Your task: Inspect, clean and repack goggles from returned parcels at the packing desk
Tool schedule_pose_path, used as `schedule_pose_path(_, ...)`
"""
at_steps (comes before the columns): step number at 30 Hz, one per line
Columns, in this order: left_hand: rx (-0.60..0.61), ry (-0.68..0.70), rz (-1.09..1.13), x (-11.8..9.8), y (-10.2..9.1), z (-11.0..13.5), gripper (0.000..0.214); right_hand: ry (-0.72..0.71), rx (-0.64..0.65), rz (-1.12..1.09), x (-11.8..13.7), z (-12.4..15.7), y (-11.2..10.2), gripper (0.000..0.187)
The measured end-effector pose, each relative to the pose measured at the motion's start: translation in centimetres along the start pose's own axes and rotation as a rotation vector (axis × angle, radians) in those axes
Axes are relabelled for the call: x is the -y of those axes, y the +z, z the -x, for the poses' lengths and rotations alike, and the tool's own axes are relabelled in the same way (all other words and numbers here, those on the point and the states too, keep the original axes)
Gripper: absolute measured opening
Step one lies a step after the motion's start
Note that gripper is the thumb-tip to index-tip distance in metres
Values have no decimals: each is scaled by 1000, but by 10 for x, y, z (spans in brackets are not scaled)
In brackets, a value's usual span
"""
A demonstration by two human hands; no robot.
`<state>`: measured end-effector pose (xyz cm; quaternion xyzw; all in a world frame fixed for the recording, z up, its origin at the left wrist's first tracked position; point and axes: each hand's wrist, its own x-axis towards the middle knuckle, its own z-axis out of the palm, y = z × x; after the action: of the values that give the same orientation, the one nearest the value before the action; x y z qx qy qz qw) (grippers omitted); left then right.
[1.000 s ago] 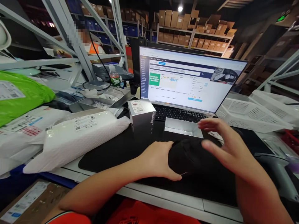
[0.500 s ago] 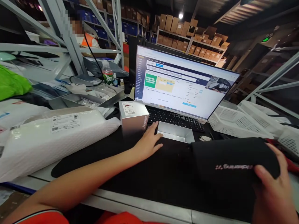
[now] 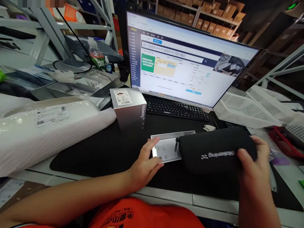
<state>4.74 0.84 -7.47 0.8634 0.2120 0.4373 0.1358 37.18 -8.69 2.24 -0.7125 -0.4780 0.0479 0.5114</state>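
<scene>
My right hand [image 3: 255,160] is wrapped round the right end of a black case [image 3: 218,150] with white lettering, which looks like a soft zip case. The left end of the case hangs over a shallow silver box tray [image 3: 166,148], hiding part of its right side. My left hand [image 3: 146,161] grips the tray by its left end, thumb in front and fingers behind. Printed marks show on the tray's inner floor. Behind my left hand stands a silver-grey carton [image 3: 129,110] with lettering and a label on top.
A monitor [image 3: 185,60] and a black keyboard [image 3: 175,107] stand at the back of the black mat [image 3: 95,155]. A long wrapped parcel [image 3: 59,133] lies at left. White perforated baskets [image 3: 247,104] are at right. Bottles [image 3: 97,57] stand behind the carton, near part of another person [image 3: 68,14].
My left hand has taken hold of the silver tray, which has come nearer to me. My right hand has carried the black case left, over the tray. The view has tilted down.
</scene>
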Motion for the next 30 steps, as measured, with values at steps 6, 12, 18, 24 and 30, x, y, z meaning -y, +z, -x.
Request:
schedule_pose_path(6, -33, 9, 102, 0, 8, 8, 18, -7, 265, 260, 23, -6, 43, 56)
schedule_pose_path(12, -67, -154, 185, 8, 2, 7, 16, -369, 503, 571, 14, 3, 71, 47)
schedule_pose_path(18, 18, -60, 183, 16, -6, -7, 10, -514, 560, 664, 2, -7, 67, 55)
schedule_pose_path(24, -83, 103, -46, 17, -7, -12, 13, -173, 330, 556, 12, -6, 61, 54)
schedule_pose_path(30, -491, 107, -435, 11, -77, -54, 34, -35, 328, 252, -10, -8, 42, 58)
